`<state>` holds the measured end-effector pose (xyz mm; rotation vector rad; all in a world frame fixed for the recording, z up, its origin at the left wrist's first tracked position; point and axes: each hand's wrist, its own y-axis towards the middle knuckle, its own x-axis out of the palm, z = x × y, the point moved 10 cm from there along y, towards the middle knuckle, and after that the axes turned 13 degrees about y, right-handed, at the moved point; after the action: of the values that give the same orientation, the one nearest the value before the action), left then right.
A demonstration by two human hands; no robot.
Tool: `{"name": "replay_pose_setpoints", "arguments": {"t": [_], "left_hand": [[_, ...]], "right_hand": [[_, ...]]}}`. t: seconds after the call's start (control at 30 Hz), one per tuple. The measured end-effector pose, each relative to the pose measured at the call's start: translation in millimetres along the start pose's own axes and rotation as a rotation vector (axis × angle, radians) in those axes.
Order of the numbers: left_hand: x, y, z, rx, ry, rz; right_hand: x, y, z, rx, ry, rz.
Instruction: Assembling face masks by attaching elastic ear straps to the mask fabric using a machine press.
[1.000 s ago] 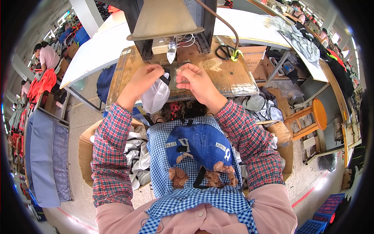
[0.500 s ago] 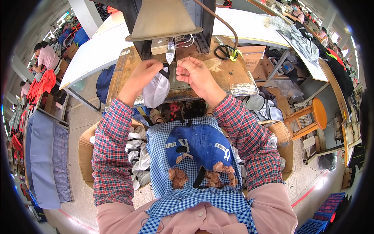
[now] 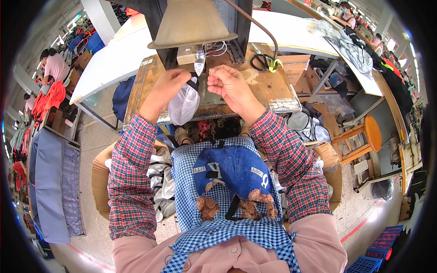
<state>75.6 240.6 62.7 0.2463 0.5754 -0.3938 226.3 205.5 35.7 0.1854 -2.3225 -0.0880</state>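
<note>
My left hand [image 3: 165, 91] is closed on a white fabric piece with a black band. The white cloth [image 3: 183, 108] hangs below my fingers over the front edge of the wooden worktop [image 3: 268, 93], and the black band [image 3: 194, 84] points toward my other hand. Just to the right, my right hand [image 3: 232, 88] is closed with thumb and fingertips together; whatever may be between them cannot be made out. Between and just beyond both hands stands the shiny metal tip [image 3: 199, 63] of a machine, under a beige flared hood [image 3: 193, 25].
Black-handled scissors [image 3: 260, 62] with a yellow-green tie lie at the worktop's right. Cardboard boxes [image 3: 101, 177] of white and black pieces flank my lap. A wooden stool [image 3: 373, 132] stands at right. White tables [image 3: 107, 63] extend behind; other people [image 3: 55, 68] sit farther off.
Both hands stay almost in place; the right hand has shifted very slightly to the right. The white cloth still hangs from my left hand.
</note>
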Motion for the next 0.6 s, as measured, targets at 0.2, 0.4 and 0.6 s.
{"name": "replay_pose_setpoints", "arguments": {"t": [0.2,0.4,0.6], "left_hand": [[-6.2,-16.3,3.5,-0.002,-0.012,0.032],[54.2,-71.0,54.2,0.098,-0.059,-0.165],[74.8,-119.9,72.9,0.244,0.178,0.135]], "right_hand": [[4.3,-12.9,-4.5,0.003,0.005,-0.026],[28.9,-89.3,35.3,0.112,-0.389,-0.304],[-88.7,-159.6,-45.7,-0.010,-0.388,0.157]]}}
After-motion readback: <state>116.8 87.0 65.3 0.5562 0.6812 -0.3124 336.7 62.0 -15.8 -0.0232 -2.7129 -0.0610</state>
